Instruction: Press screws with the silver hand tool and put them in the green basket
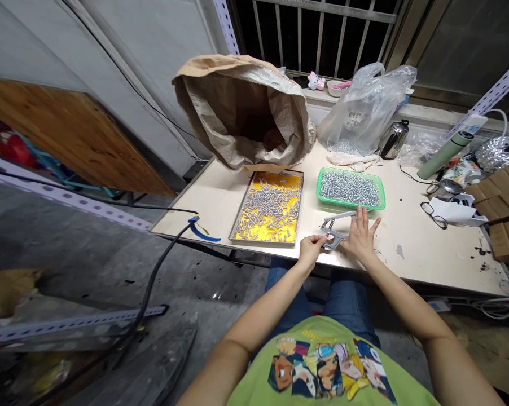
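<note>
A grey metal hand tool [334, 240] with a coil spring between its two arms lies at the table's front edge. At its left end, the thumb and fingers of my left hand [310, 252] are pinched together, a small red spot showing by the fingertips; what they grip is too small to make out. My right hand [360, 238] rests at the tool's right end, fingers spread, some reaching toward the green basket [382, 197]. That basket holds many small metal pins [350, 188]. To the left, similar pins lie scattered over a yellow-bottomed tray [297, 237].
A large open paper sack [195, 121] lies behind the tray. Farther back are a plastic bag [360, 113] and a steel jug [394, 140]. A green flask [444, 155], glasses [434, 215] and cardboard boxes [502, 194] occupy the right side. A black cable [153, 270] hangs at the left edge.
</note>
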The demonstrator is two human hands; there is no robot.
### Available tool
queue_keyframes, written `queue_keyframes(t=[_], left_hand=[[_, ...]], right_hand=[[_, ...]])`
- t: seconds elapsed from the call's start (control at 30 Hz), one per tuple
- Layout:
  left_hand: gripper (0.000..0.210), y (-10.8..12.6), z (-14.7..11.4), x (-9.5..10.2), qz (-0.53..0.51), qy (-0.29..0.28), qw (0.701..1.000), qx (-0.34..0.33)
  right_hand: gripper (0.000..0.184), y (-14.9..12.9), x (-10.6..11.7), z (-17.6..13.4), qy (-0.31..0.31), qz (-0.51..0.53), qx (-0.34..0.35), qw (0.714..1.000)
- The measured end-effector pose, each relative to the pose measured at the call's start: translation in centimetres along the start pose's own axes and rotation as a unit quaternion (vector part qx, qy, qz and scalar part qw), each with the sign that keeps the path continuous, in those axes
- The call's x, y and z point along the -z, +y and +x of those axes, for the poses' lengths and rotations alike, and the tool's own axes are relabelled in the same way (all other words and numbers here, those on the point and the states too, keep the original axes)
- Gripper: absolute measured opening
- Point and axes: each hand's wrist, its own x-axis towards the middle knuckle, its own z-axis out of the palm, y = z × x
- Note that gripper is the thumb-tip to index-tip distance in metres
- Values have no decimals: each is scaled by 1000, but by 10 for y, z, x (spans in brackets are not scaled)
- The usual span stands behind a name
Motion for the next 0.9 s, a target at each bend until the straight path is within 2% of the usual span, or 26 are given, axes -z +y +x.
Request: queue_keyframes(t=[0.2,0.37,0.47,0.57,0.7,0.8,0.9], left_hand=[[19,-2,-3,-6,-10,33,999,-14],[13,11,0,1,92,-40,995,-16],[11,20,4,6,130,-65,989,-10],[13,26,7,7,115,-76,990,27],[18,30,6,3,39,-65,994,80],[18,31,3,-1,-7,-51,994,95],[15,31,3,-2,17,-57,994,90]], right_hand=[[72,2,1,2,2,-4,-12,1000],[71,5,1,-1,-2,-15,-4,1000],[72,5,0,-2,-2,-15,2,1000],[72,4,-1,-1,8,-10,0,1000],[71,3,0,3,9,0,-30,999],[70,4,0,6,5,-3,-42,999],[70,4,0,5,-1,-10,-38,999]])
